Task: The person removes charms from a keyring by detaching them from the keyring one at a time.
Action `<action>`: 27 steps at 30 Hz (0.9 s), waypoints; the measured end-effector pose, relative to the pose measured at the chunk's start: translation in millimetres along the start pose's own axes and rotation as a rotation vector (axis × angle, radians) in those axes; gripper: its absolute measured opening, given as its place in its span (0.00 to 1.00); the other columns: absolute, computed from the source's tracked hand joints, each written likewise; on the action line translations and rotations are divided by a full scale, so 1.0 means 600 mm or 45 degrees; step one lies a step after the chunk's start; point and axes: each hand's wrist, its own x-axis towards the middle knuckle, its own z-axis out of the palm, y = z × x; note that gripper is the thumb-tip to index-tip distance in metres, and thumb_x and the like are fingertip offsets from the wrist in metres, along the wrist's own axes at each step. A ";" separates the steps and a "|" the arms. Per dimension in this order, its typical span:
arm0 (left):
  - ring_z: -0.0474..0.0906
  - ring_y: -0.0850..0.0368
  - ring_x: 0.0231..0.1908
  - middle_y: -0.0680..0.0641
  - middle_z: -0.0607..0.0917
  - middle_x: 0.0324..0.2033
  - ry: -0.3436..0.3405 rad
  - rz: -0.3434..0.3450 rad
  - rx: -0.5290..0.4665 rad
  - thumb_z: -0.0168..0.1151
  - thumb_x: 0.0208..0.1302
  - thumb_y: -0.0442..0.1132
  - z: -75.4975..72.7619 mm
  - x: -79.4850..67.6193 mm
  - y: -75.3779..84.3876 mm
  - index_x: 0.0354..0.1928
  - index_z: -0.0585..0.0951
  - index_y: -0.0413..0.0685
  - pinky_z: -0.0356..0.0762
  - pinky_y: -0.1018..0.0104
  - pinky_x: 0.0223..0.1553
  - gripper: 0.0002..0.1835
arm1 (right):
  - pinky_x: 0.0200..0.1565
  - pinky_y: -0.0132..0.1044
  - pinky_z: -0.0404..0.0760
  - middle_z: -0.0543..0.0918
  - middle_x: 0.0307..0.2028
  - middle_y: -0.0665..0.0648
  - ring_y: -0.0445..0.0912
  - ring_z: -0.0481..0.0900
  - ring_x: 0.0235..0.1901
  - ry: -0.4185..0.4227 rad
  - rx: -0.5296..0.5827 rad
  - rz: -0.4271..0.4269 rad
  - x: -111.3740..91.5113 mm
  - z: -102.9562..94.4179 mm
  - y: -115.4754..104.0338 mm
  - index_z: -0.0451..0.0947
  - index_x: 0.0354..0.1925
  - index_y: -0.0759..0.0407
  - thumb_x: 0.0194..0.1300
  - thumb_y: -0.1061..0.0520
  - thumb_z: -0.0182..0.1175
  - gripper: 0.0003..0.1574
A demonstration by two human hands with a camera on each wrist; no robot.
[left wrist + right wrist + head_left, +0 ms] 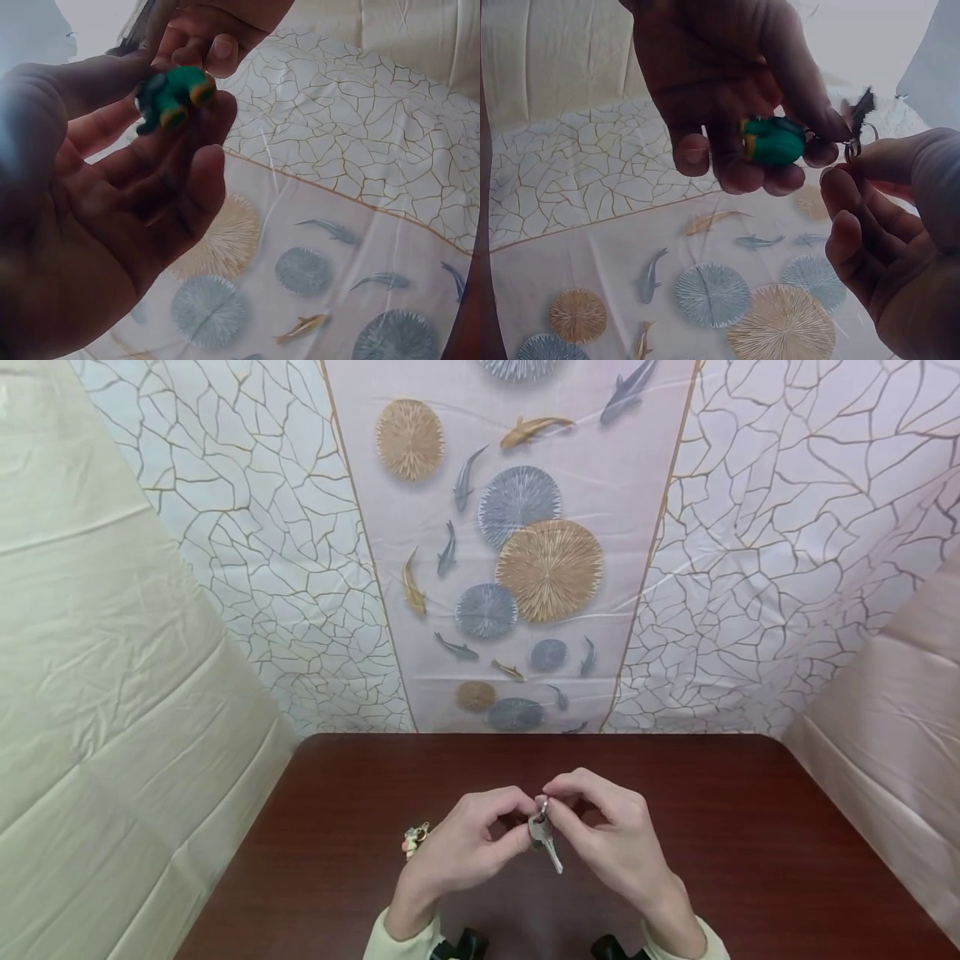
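My left hand [476, 839] and right hand [618, 839] meet above the dark wooden table. A silver key [546, 841] hangs tilted downward between the fingertips, on a small metal ring [543, 807]. In the left wrist view, the left thumb and fingers hold a small green animal-shaped charm [180, 94] with yellow-orange feet. Seen from the right wrist, the right thumb and index finger pinch the ring [853, 152]; the key [862, 109] shows there as a dark, jagged outline. How charm and ring connect is hard to make out.
A colourful charm [414, 839] with a gold-coloured clasp lies on the table [337, 793], left of the left hand. Behind the table hangs a patterned cloth [480, 552] with fish and round motifs. Plain pale cloth [112, 693] hangs on the left, and more on the right.
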 end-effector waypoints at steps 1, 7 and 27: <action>0.76 0.72 0.30 0.53 0.83 0.30 0.012 0.014 0.012 0.59 0.68 0.33 -0.001 0.000 0.001 0.39 0.80 0.51 0.79 0.77 0.32 0.04 | 0.22 0.22 0.74 0.83 0.27 0.51 0.31 0.77 0.26 0.000 -0.013 0.026 0.000 0.000 -0.003 0.80 0.37 0.57 0.49 0.78 0.67 0.21; 0.76 0.71 0.29 0.53 0.83 0.30 0.084 0.032 0.065 0.57 0.70 0.34 -0.005 -0.003 0.008 0.42 0.80 0.50 0.77 0.80 0.27 0.05 | 0.22 0.21 0.73 0.82 0.27 0.50 0.32 0.77 0.26 0.005 -0.044 0.036 -0.001 -0.002 -0.010 0.79 0.36 0.58 0.51 0.76 0.68 0.18; 0.77 0.74 0.30 0.55 0.85 0.32 0.149 0.044 0.153 0.58 0.71 0.36 -0.006 -0.001 0.014 0.42 0.81 0.51 0.76 0.82 0.28 0.04 | 0.27 0.21 0.71 0.79 0.29 0.56 0.37 0.73 0.28 0.037 0.026 -0.371 0.017 0.005 -0.018 0.79 0.31 0.65 0.65 0.64 0.63 0.05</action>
